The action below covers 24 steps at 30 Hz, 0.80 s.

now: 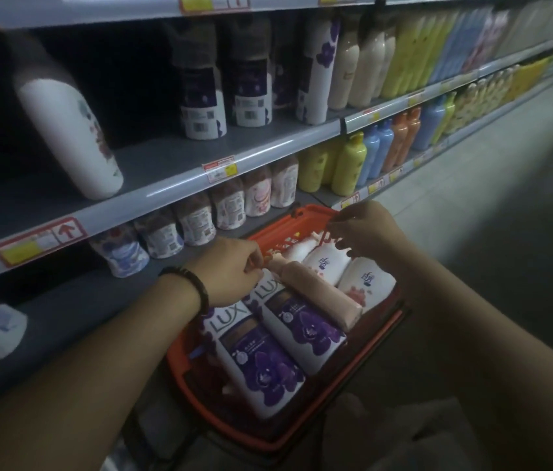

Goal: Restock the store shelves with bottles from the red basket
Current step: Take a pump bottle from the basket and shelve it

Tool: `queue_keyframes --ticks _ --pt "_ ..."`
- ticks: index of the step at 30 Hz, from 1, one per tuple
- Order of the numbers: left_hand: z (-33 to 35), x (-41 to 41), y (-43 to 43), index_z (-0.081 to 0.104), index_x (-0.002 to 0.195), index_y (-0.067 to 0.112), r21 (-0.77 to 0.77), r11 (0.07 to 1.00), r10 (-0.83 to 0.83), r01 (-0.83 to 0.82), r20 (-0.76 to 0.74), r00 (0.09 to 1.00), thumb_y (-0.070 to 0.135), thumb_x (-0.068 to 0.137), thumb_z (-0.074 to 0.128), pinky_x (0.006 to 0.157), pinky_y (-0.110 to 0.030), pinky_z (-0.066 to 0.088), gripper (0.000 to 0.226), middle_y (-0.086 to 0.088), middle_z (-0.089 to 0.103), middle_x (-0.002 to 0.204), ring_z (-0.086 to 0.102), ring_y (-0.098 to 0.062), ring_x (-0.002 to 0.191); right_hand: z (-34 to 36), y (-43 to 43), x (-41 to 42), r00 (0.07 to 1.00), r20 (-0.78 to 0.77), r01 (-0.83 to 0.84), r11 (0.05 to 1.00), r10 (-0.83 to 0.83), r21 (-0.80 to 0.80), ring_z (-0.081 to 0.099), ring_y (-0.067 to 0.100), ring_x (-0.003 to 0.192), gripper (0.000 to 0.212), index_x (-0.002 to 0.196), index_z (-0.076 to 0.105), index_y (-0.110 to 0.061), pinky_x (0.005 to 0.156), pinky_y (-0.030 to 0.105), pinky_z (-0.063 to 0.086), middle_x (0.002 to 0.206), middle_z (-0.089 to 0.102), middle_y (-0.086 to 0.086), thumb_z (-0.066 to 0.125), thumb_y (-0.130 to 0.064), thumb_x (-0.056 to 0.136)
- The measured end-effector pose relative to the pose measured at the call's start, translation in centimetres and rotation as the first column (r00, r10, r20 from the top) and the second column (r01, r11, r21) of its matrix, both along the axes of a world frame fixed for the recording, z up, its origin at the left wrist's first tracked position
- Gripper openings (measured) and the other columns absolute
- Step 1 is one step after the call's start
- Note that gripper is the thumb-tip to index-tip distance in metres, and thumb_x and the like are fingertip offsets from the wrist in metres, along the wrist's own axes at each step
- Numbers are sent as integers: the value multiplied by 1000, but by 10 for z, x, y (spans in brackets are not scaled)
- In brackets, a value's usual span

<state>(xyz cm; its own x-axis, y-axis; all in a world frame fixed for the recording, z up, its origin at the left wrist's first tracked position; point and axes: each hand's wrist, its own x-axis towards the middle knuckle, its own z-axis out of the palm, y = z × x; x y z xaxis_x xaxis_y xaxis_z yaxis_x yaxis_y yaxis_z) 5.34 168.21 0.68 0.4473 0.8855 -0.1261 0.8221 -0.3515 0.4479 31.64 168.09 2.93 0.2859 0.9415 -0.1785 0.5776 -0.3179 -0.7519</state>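
Observation:
The red basket sits low in front of the shelves, packed with bottles lying flat. Two white LUX bottles with purple flowers lie nearest me. Across them rests a peach bottle, and beyond it two white bottles with pink flowers. My left hand, a dark bead bracelet on its wrist, pinches a thin red handle piece at the basket's left side. My right hand pinches the thin red handle over the far end of the basket.
The middle shelf holds a lone white bottle at the left and purple-and-white bottles further right. The lower shelf carries a row of pink-labelled bottles. Yellow, blue and orange bottles run off to the right, beside a grey aisle floor.

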Motion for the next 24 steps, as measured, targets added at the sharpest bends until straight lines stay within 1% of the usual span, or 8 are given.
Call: queue_keyframes --ticks 3,7,9,11,13,16,20,24 --pt "-8 11 4 67 102 38 -15 1000 -15 15 -9 1000 42 94 68 88 -33 57 9 16 67 98 66 -10 94 -7 5 19 997 7 77 997 -77 -25 78 41 86 9 93 79 -6 77 53 66 91 78 23 77 -15 92" --pt "-18 28 9 70 102 34 -5 997 -71 71 4 997 39 93 70 88 -31 55 11 14 71 97 67 -10 93 -20 7 49 967 176 202 976 -186 -76 73 27 78 13 95 79 -8 67 40 64 87 76 12 79 -20 91" --pt "-24 37 9 70 100 34 -22 995 -98 98 12 995 36 93 69 89 -31 55 7 14 72 97 67 -10 95 -30 5 65 946 232 265 952 -227 -151 71 27 83 25 97 76 -5 64 36 59 90 74 13 82 -29 91" --pt "-29 45 10 68 98 36 -50 992 -116 116 14 993 34 92 69 91 -33 55 6 14 72 98 67 -10 96 -38 1 75 940 261 285 924 -218 -254 71 30 93 39 106 69 -3 72 39 58 98 71 14 82 -36 91" --pt "-32 52 11 68 98 36 -84 988 -132 131 -5 991 35 94 68 92 -33 55 5 14 71 100 66 -10 96 -44 -3 81 947 242 282 906 -211 -317 71 32 99 40 108 63 -4 82 41 60 101 69 15 83 -35 91" --pt "-36 58 13 65 97 37 -107 984 -147 142 -47 988 38 96 68 89 -29 53 3 14 70 102 66 -9 97 -53 -5 84 948 191 306 886 -252 -348 73 33 98 41 107 65 -3 87 42 63 101 71 16 86 -33 89" --pt "-36 66 14 65 99 37 -114 981 -164 155 -76 983 39 97 66 88 -27 51 3 13 69 103 64 -10 98 -64 -7 90 931 173 363 860 -320 -360 73 33 88 43 107 65 -4 82 44 65 93 70 16 88 -34 87" --pt "-35 67 15 66 104 37 -146 978 -161 149 -71 984 40 98 64 84 -27 53 7 14 67 105 64 -8 95 -69 -5 91 918 114 395 849 -380 -352 75 33 90 47 116 69 -4 86 45 66 100 73 16 91 -31 84"
